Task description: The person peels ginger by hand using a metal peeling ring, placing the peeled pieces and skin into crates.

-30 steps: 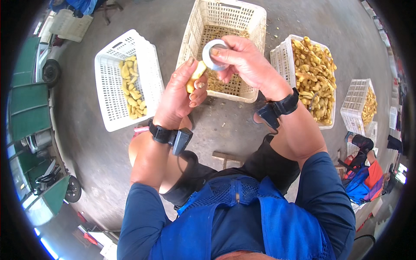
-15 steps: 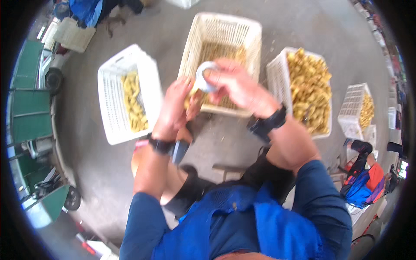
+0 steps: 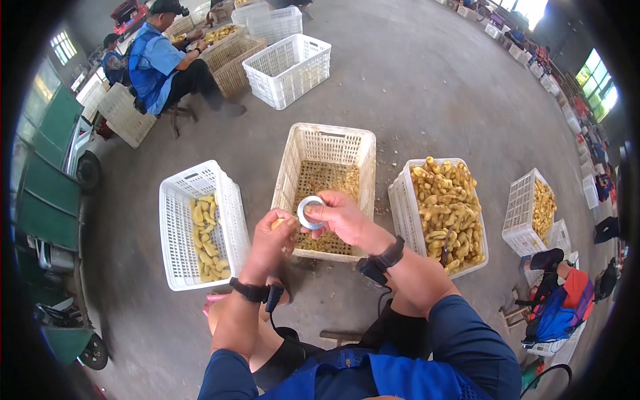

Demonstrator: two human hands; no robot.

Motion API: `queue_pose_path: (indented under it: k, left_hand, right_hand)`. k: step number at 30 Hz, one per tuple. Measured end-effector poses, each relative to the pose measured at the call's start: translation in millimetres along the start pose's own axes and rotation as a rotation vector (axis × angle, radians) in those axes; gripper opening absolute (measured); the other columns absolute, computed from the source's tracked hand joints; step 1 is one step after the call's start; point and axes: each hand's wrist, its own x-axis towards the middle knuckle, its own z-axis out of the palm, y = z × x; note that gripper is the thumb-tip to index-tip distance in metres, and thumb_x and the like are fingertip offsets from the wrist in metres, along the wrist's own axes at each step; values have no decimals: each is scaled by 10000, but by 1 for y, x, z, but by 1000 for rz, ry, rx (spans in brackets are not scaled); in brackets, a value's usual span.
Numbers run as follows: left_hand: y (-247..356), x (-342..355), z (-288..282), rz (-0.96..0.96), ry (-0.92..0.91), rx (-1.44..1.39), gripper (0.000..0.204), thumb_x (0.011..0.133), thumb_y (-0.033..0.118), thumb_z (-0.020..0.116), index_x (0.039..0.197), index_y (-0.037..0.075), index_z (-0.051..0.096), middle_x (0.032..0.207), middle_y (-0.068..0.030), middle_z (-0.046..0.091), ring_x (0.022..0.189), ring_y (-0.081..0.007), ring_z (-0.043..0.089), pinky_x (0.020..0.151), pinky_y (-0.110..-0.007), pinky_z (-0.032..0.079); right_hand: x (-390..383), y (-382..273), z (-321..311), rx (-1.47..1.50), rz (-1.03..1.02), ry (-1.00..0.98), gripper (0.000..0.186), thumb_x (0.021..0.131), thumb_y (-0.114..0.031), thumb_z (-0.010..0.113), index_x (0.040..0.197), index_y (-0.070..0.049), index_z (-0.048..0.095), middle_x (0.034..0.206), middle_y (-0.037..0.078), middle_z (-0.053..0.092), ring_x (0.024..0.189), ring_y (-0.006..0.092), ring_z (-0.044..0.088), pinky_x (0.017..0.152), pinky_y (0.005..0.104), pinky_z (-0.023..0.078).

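Over the near end of the middle crate (image 3: 333,131), my hands are close together. My right hand (image 3: 343,217) grips a silver-white ring (image 3: 302,212) with thumb and fingers. Pinched in my left hand (image 3: 267,243) is a small yellow piece (image 3: 277,224), mostly hidden by the fingers, just left of the ring. Whether piece and ring touch I cannot tell. Crumbs and thin scraps lie on the middle crate's floor. To the left, a white crate (image 3: 172,230) holds smooth yellow pieces (image 3: 208,230). The right crate (image 3: 400,207) is heaped with knobbly, brown-flecked yellow pieces (image 3: 443,200).
Farther right stands a smaller-looking crate (image 3: 519,207) of yellow pieces, with a colourful bag (image 3: 563,303) near it. At the far left a co-worker (image 3: 157,63) sits by other crates (image 3: 287,73). A green vehicle (image 3: 40,193) is along the left side. Scraps dot the concrete floor.
The view has tilted up, so the crates sit lower and the co-worker shows. My hands stay near the middle crate; the ring remains in my right hand.
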Motion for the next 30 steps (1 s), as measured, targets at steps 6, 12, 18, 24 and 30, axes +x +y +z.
queue_pose_path:
  k: [6,12,18,24,30]
  left_hand:
    - [6,-4,7,17,-24,83,206,1034,243,722,1015,64,621,826,-63,708,571,-108,589,476,-247,459]
    - [3,-2,10,23,-57,9,290,1045,373,698,1037,107,582,775,-27,618,506,-102,529,422,-230,399]
    - [-2,0,9,45,-105,-61,291,1053,373,684,1042,104,572,801,-32,620,538,-110,555,437,-232,412]
    - [1,1,17,44,-103,-62,297,1049,370,693,1044,98,575,814,-30,633,561,-105,564,463,-234,440]
    - [6,2,17,139,-58,217,293,1020,344,744,1048,96,591,837,-25,669,615,-95,603,515,-238,487]
  right_hand:
    - [-1,9,-4,35,-46,-31,165,1035,-156,696,1089,0,688,1007,110,758,858,197,748,709,341,620]
    - [-4,2,-5,158,-28,-66,156,1033,-115,681,1119,15,685,1019,127,760,890,241,777,709,365,648]
    - [-7,-1,-6,175,-16,-70,172,1034,-118,680,1141,17,684,1031,131,760,923,261,787,716,380,662]
    - [-8,-2,-10,234,-19,-60,161,1030,-108,686,1142,8,684,1060,129,756,941,272,786,728,387,661]
    - [-9,-2,-12,134,-55,-53,140,1025,-86,681,1122,15,680,1054,130,746,944,266,777,760,389,653]
